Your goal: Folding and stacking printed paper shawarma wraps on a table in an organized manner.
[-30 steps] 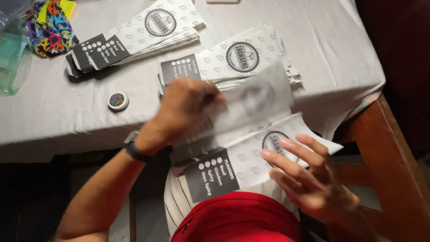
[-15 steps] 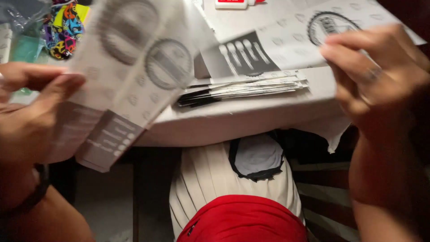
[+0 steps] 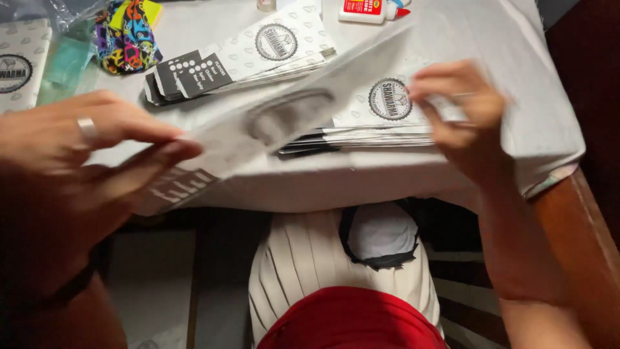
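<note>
Left hand (image 3: 84, 148), ring on one finger, is pinching the lower left end of a printed paper bag (image 3: 278, 123), thumb under, fingers on top. The bag stretches blurred across the middle of the frame, up toward the upper right. Right hand (image 3: 462, 119) is clamped on its other end, fingers curled over the edge, just above the front stack of bags (image 3: 368, 132) at the table's (image 3: 529, 129) near edge. Half a second ago the bag hung upright at the left in the left hand alone, with the right hand raised at the upper right; now both hands have it, slanted low over the table. A second stack of bags (image 3: 245, 58) lies in the upper middle. A glue bottle (image 3: 371, 8) sits at the top edge, a bright patterned cloth (image 3: 126, 35) in the upper left; what lies in the clear plastic beside it I cannot tell.
</note>
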